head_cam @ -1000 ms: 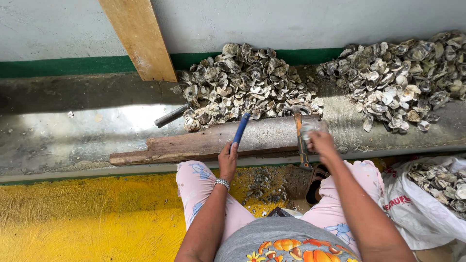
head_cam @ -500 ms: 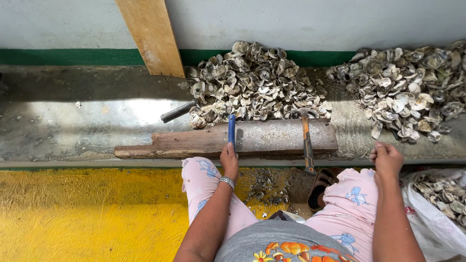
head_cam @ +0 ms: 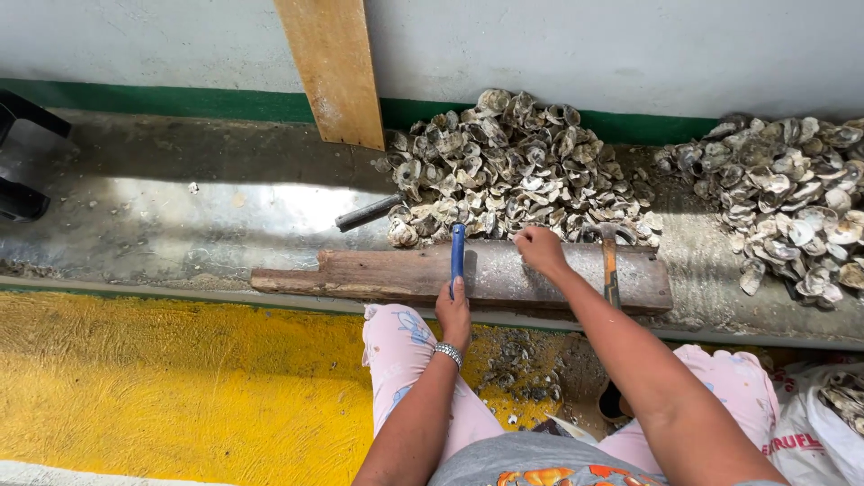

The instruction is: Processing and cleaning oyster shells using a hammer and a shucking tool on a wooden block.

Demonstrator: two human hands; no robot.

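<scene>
My left hand (head_cam: 453, 311) grips a blue-handled tool (head_cam: 457, 254) that stands on a long worn wooden board (head_cam: 378, 274). My right hand (head_cam: 540, 248) reaches over the board's far edge to the near side of the middle pile of oyster shells (head_cam: 513, 171), fingers curled at the shells; whether it holds one I cannot tell. A hammer with a wooden handle (head_cam: 610, 263) lies on the board just right of my right hand.
A second shell pile (head_cam: 792, 198) lies at the right. A wooden plank (head_cam: 335, 70) leans on the wall. A dark metal rod (head_cam: 367, 213) pokes out of the middle pile. A white sack of shells (head_cam: 823, 423) sits by my right knee. Yellow floor (head_cam: 162, 387) spreads left.
My right hand let go of the hammer, dropped back toward my knee, then reached forward to the shell pile. The hammer now lies on the board. My left hand kept the blue tool.
</scene>
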